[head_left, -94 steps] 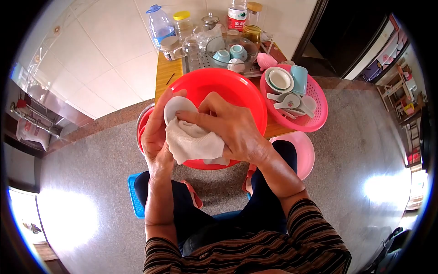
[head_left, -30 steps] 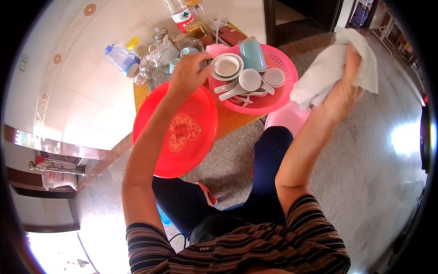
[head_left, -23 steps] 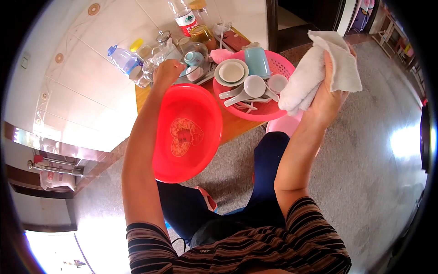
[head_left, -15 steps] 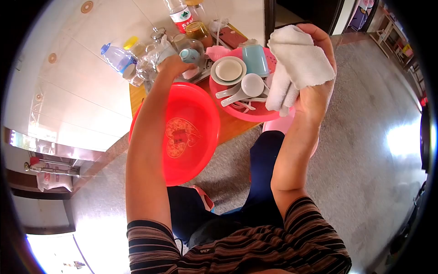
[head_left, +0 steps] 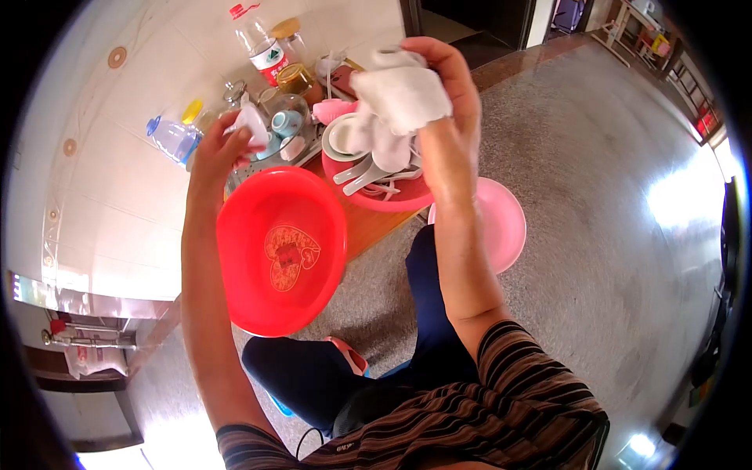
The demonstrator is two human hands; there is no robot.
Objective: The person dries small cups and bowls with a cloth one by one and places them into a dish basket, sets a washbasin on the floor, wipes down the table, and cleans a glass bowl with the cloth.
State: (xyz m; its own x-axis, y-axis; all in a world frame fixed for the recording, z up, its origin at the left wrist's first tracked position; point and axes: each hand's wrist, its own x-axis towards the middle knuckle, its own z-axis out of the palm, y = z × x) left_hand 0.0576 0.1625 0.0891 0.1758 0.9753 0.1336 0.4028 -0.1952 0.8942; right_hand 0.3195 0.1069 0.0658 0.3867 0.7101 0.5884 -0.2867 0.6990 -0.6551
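My left hand point(head_left: 221, 149) holds a white cup point(head_left: 252, 124) beside the glass bowl point(head_left: 294, 157), in which light blue cups point(head_left: 287, 123) and a white cup point(head_left: 292, 147) lie. A white cloth point(head_left: 403, 98) hangs from my right hand point(head_left: 454, 78), raised over the pink basket point(head_left: 392, 205). White bowls point(head_left: 341, 138) and white spoons point(head_left: 362, 175) show in that basket, partly covered by the cloth. The large red basin point(head_left: 313, 290), with a heart pattern on its bottom, stands in front of my left hand.
Bottles point(head_left: 262, 51) and jars point(head_left: 296, 82) stand at the back of the wooden table point(head_left: 374, 229) against the tiled wall. A pink basin point(head_left: 501, 227) is on the floor at the right. A dark doorway is behind the table.
My left hand has lifted a white cup from around the glass bowl. My right hand has moved left with the cloth, over the pink basket. The view has shifted, showing more of the pink basin.
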